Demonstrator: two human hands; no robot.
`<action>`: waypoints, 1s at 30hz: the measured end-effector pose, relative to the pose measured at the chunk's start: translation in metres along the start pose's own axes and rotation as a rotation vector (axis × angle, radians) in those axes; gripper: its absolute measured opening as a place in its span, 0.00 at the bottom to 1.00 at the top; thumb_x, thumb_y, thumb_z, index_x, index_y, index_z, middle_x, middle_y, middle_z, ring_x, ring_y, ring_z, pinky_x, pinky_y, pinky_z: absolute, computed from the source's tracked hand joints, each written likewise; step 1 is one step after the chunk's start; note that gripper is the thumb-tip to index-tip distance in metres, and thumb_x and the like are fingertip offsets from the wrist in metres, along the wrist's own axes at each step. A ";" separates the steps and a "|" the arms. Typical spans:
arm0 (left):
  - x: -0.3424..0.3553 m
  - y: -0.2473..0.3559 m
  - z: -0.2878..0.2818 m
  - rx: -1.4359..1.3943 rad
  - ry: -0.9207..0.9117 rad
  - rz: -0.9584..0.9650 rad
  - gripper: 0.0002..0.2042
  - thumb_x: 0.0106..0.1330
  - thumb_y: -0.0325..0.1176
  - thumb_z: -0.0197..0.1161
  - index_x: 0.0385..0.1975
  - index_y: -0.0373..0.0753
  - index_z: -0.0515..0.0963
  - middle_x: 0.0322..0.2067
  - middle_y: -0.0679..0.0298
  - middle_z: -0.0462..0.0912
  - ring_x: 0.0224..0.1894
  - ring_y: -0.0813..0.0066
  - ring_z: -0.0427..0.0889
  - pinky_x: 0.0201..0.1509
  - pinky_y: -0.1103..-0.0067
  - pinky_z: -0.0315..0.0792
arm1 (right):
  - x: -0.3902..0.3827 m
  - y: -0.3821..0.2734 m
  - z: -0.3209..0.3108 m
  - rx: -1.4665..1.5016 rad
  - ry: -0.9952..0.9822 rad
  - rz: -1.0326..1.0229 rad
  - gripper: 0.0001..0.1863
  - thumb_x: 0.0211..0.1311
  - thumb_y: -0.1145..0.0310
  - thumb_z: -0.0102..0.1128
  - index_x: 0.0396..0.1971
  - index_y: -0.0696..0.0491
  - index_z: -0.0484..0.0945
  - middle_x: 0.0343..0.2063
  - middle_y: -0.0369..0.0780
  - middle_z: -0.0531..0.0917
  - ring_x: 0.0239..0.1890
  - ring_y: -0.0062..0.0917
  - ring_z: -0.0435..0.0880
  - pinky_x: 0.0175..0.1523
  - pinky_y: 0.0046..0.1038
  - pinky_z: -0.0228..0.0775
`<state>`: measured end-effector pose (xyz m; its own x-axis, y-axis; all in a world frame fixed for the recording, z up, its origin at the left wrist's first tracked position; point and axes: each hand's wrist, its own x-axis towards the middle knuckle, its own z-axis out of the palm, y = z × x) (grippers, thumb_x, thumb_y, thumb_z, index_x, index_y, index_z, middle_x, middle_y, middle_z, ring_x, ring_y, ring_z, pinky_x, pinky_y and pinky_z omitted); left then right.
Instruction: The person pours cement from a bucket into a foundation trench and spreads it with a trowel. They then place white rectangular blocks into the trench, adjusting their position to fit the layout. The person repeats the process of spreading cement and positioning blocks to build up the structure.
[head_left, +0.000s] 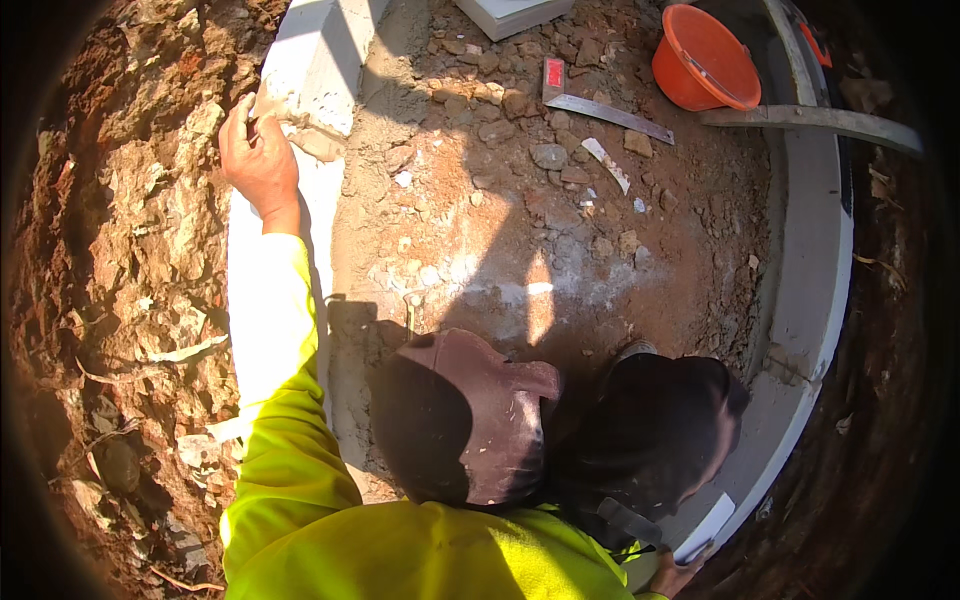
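Note:
My left hand (262,170) rests at the top of the left-hand block wall (325,60), beside a joint with brown mortar (315,142). Its fingers point away from me, the thumb apart from them, and I see nothing held. At the lower right edge, my right hand (675,574) is partly cut off and shaded. Its fingers close round the near end of a flat, pale, blade-like piece (706,528), which lies against the right-hand block wall (790,405). What kind of piece this is does not show clearly.
On the stony ground between the walls lie a metal try square (612,115) with a red label and a white shard (606,166). An orange bucket (700,60) tilts near a curved grey bar (800,117). A pale block (515,15) sits at the far end. Rough earth (140,250) rises left.

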<state>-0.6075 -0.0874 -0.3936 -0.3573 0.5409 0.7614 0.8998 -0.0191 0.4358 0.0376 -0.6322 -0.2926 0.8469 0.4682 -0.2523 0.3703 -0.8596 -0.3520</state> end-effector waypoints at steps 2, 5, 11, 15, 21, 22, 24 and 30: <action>-0.004 -0.021 -0.024 0.094 -0.008 -0.021 0.13 0.61 0.28 0.61 0.45 0.35 0.83 0.42 0.53 0.84 0.44 0.60 0.83 0.50 0.72 0.76 | 0.002 -0.059 -0.010 0.015 -0.102 -0.162 0.58 0.39 0.66 0.79 0.73 0.55 0.54 0.68 0.54 0.62 0.67 0.42 0.63 0.71 0.42 0.55; -0.015 -0.038 -0.055 0.197 -0.167 -0.161 0.15 0.60 0.30 0.62 0.47 0.35 0.81 0.47 0.50 0.82 0.49 0.55 0.80 0.57 0.68 0.72 | 0.020 -0.133 -0.014 -0.167 -0.077 -0.356 0.54 0.39 0.65 0.79 0.70 0.57 0.60 0.63 0.54 0.68 0.64 0.42 0.68 0.69 0.42 0.59; -0.029 -0.037 -0.081 0.348 -0.465 -0.144 0.30 0.56 0.40 0.69 0.57 0.28 0.73 0.60 0.49 0.73 0.64 0.50 0.66 0.69 0.65 0.60 | 0.114 -0.285 0.039 -0.282 -0.066 -1.022 0.56 0.41 0.50 0.72 0.71 0.56 0.58 0.60 0.55 0.67 0.62 0.49 0.69 0.66 0.46 0.59; -0.053 -0.051 -0.075 0.424 -0.538 -0.165 0.33 0.56 0.46 0.69 0.62 0.38 0.72 0.67 0.52 0.65 0.71 0.53 0.58 0.74 0.60 0.52 | 0.125 -0.416 0.097 -0.200 -0.226 -1.358 0.58 0.31 0.53 0.74 0.70 0.53 0.61 0.57 0.53 0.68 0.59 0.47 0.70 0.63 0.44 0.62; -0.052 -0.040 -0.085 0.445 -0.529 -0.255 0.36 0.51 0.48 0.72 0.62 0.43 0.72 0.68 0.59 0.65 0.72 0.60 0.56 0.76 0.62 0.47 | 0.082 -0.569 0.196 -0.318 -0.423 -1.783 0.62 0.24 0.58 0.72 0.72 0.47 0.58 0.57 0.53 0.68 0.60 0.49 0.68 0.65 0.48 0.57; -0.051 -0.037 -0.082 0.426 -0.521 -0.274 0.37 0.50 0.48 0.73 0.62 0.43 0.72 0.68 0.60 0.65 0.72 0.60 0.57 0.76 0.62 0.47 | 0.067 -0.590 0.204 -0.376 -0.429 -1.835 0.62 0.24 0.58 0.72 0.72 0.45 0.58 0.57 0.54 0.68 0.60 0.49 0.67 0.65 0.50 0.55; -0.046 -0.034 -0.086 0.416 -0.508 -0.284 0.39 0.47 0.49 0.75 0.62 0.44 0.73 0.67 0.61 0.65 0.71 0.60 0.57 0.76 0.62 0.47 | 0.035 -0.619 0.232 -0.391 -0.476 -1.888 0.62 0.24 0.56 0.73 0.72 0.44 0.59 0.58 0.55 0.67 0.61 0.51 0.67 0.65 0.51 0.55; -0.042 -0.022 -0.089 0.423 -0.595 -0.336 0.45 0.43 0.54 0.78 0.64 0.45 0.70 0.69 0.61 0.62 0.73 0.62 0.53 0.76 0.63 0.47 | -0.030 -0.645 0.313 -0.327 -0.572 -1.917 0.60 0.25 0.54 0.74 0.71 0.41 0.62 0.59 0.56 0.68 0.62 0.52 0.66 0.65 0.54 0.56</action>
<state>-0.6345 -0.1849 -0.3928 -0.5397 0.8209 0.1869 0.8292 0.4800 0.2864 -0.3461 -0.0276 -0.3405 -0.8120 0.5816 -0.0487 0.5624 0.7573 -0.3321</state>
